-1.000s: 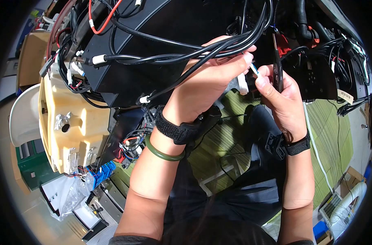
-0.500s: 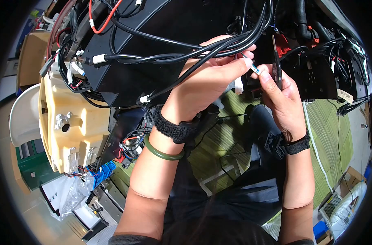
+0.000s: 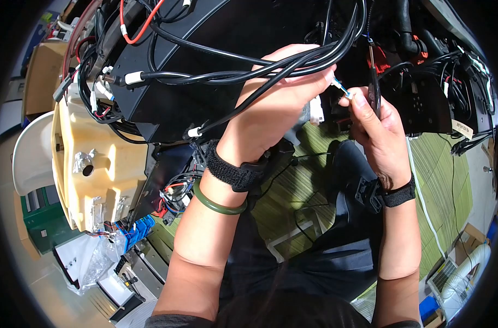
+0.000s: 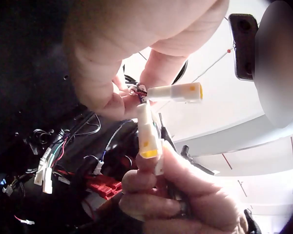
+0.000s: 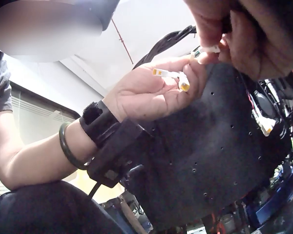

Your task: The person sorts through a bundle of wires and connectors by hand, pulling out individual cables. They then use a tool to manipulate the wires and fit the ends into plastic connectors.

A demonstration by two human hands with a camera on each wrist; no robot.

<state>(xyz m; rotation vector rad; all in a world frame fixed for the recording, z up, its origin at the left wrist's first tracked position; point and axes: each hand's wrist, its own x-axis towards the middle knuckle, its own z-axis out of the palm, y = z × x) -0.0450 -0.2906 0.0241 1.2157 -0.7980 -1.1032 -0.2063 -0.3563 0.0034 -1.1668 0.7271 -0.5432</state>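
My left hand [image 3: 279,106] is under a bundle of black cables [image 3: 221,79], its fingertips pinching thin wires. Two white connectors with yellow ends [image 4: 176,92] [image 4: 147,131] dangle from those wires in the left wrist view. Between thumb and index finger, my right hand [image 3: 377,123] pinches a small white connector [image 3: 349,95] with blue and white wires running toward the left fingertips. A dark-handled screwdriver [image 3: 373,87] also sits in the right hand, its thin shaft pointing up. The left fingertips are partly hidden in the head view.
A black panel [image 5: 200,146] with small holes stands behind the hands. Wire bundles [image 3: 104,93] and a cream-coloured housing [image 3: 104,164] are at the left; red connectors [image 3: 378,59] and more cables lie at the upper right. Green matting [image 3: 440,186] covers the floor below.
The small connector in my right fingers has shifted slightly right and away from the left fingertips, showing more blue wire. The screwdriver has tilted a little, and the hanging white connectors have moved left.
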